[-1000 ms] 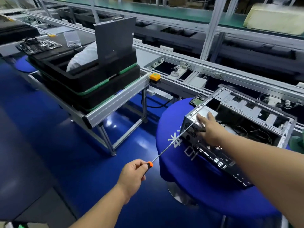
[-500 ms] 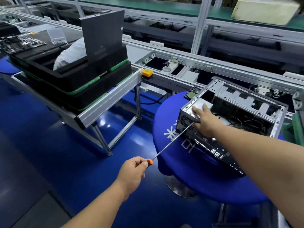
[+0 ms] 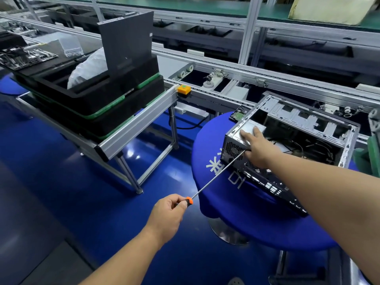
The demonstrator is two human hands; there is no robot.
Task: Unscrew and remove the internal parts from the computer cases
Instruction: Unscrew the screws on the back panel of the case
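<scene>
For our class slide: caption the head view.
Left hand holds long screwdriver to open computer case; right hand steadies it.

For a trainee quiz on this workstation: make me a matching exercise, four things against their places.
Things:
1. long orange-collared screwdriver
2. open grey metal computer case
3. dark flat panel
4. orange square button box

Places:
A. upright in the black foam trays
B. on the round blue-covered table
C. in the left hand
D. at the end of the aluminium rail

Pairs: 1-C, 2-B, 3-A, 4-D
</scene>
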